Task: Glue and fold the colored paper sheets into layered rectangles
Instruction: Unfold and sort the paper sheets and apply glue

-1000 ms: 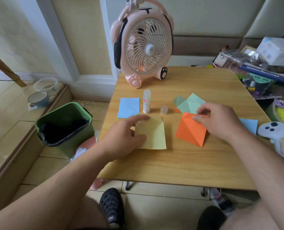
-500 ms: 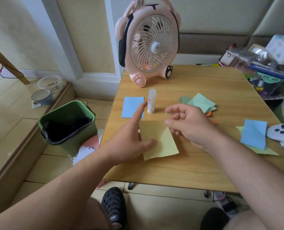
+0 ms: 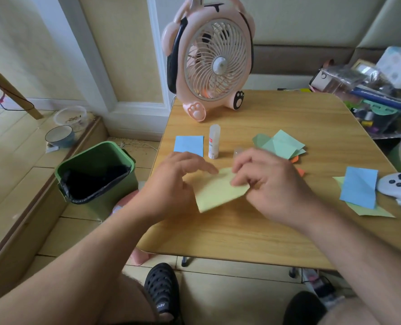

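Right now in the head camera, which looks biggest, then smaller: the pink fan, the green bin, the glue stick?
1. pink fan
2. green bin, nearly as big, so not certain
3. glue stick, clearly the smallest
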